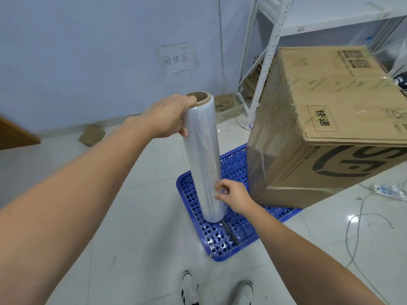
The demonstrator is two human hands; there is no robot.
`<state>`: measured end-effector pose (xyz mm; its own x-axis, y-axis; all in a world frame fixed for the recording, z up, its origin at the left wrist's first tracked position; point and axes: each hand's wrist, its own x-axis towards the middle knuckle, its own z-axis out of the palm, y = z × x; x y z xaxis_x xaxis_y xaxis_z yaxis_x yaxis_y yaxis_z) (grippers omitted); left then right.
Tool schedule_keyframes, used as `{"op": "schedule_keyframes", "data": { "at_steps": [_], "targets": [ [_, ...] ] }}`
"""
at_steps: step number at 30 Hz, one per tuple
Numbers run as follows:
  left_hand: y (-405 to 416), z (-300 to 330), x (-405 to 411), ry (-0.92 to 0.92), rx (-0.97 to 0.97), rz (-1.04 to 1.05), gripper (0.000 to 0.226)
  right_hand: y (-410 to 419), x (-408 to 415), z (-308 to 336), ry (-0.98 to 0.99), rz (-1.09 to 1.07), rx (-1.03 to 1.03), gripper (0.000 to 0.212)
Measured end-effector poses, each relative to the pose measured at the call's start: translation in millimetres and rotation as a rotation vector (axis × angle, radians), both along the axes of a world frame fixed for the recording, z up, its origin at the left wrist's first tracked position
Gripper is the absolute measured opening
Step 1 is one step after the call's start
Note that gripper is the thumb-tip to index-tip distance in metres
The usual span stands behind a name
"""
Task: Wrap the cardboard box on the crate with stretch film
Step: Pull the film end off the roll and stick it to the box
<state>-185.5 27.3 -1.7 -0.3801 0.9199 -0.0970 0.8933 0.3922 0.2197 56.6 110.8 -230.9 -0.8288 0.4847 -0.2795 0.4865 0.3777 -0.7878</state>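
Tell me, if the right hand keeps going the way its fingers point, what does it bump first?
Almost surely the stretch film roll: the right hand points its fingertips left at the lower part, seemingly touching already.

The cardboard box [326,128] runs off the right edge, so its far side and part of its printed logo are cut off. It covers the back of the blue crate [222,236]. The stretch film roll [203,159] hides the left hand's [169,117] fingers behind it, and its loose film edge is too faint to find. The white shelf [271,40] is cut by the top edge. The 2 shoes [189,287] are cropped at the bottom.
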Motion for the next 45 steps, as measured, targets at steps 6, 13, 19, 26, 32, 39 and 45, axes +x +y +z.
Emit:
{"op": "schedule_keyframes", "data": {
  "at_steps": [6, 13, 19, 26, 32, 39, 45],
  "targets": [
    [-0.5, 5.8, 11.3, 0.112, -0.012, 0.040, 0.049, 10.1, -9.0, 3.7, -0.068, 0.137, 0.192, 0.020],
    [3.1, 17.8, 29.2, 0.123, -0.004, -0.023, 0.047, 11.2, 2.3, -2.6, -0.070, 0.112, 0.125, 0.015],
    [2.3, 23.1, 34.5, 0.106, -0.016, -0.026, 0.046, 16.5, 0.6, -15.5, -0.101, 0.014, 0.075, 0.019],
    [1.0, 21.4, 37.2, 0.133, -0.023, 0.018, 0.046, 20.2, -2.3, -9.0, -0.275, 0.205, 0.111, 0.032],
    [-4.4, 18.0, 33.0, 0.124, -0.018, 0.043, 0.047, 21.4, 11.7, -10.7, -0.200, 0.156, 0.031, 0.020],
    [-6.9, 10.1, 29.0, 0.158, -0.014, 0.092, 0.050, 7.2, 19.0, -8.5, -0.173, -0.001, -0.047, 0.018],
    [-7.6, 1.9, 29.9, 0.195, -0.016, 0.156, 0.054, 0.9, 34.2, -1.1, -0.235, 0.089, -0.045, 0.011]
  ]
}}
